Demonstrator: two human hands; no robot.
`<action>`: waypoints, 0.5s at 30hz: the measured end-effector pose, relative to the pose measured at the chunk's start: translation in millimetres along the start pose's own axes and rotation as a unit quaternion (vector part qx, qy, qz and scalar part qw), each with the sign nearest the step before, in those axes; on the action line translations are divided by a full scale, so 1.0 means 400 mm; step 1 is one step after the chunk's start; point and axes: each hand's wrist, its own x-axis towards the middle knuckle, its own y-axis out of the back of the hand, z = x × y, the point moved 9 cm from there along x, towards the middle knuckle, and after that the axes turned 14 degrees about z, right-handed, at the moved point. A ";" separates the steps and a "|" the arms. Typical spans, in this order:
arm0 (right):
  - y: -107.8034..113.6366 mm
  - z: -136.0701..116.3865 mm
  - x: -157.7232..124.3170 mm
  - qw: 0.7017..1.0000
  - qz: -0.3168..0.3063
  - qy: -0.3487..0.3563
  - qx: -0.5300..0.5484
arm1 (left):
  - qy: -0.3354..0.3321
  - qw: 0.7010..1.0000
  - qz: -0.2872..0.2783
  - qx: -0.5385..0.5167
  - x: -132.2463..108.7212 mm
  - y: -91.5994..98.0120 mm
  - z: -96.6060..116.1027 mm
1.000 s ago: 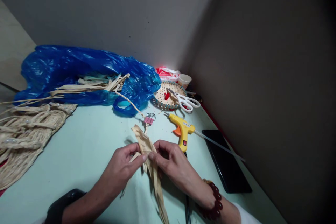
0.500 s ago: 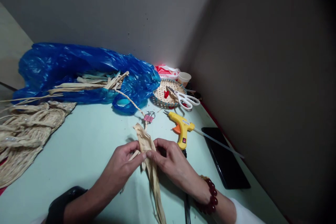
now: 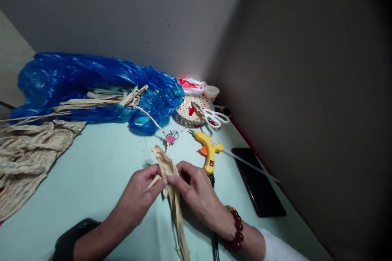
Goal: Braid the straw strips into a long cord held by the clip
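Note:
A long pale strip of dried husk [image 3: 176, 204] lies between my two hands, its top end free and its tail hanging toward the table's front edge. My left hand [image 3: 143, 183] pinches its left side, with a narrower strip also at those fingers. From the right, my right hand [image 3: 194, 183] grips the same husk, thumb on top and fingers partly hidden behind it. Just beyond the husk's top, a pink binder clip [image 3: 170, 138] sits on a thin braided cord [image 3: 150, 117] that runs back to the blue plastic bag [image 3: 101, 65].
A yellow glue gun [image 3: 210, 151] with a long glue stick lies right of my hands, near a black tablet-like slab [image 3: 259, 183]. White-handled scissors [image 3: 214, 117] rest on a woven basket [image 3: 183, 108] by a paper cup [image 3: 211, 93]. Woven straw pieces [image 3: 33, 163] lie at left.
The whole view has shifted slightly, so things appear a little further left. Both hands keep nearly the same hold on the husk strip.

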 end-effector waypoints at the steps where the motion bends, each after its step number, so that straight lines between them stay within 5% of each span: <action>1: 0.000 -0.003 -0.001 1.000 0.002 0.002 0.004 | -0.005 1.000 0.005 0.008 0.001 0.002 0.001; 10: 0.008 -0.079 -0.021 0.989 -0.077 0.011 0.129 | 0.005 1.000 0.016 -0.002 0.006 0.007 -0.003; 13: 0.074 -0.124 -0.007 0.973 -0.044 0.018 0.226 | -0.003 1.000 0.025 0.016 0.008 0.010 -0.012; 15: 0.180 -0.163 -0.010 0.961 0.047 0.080 0.261 | -0.007 0.999 0.034 0.025 0.011 0.013 -0.019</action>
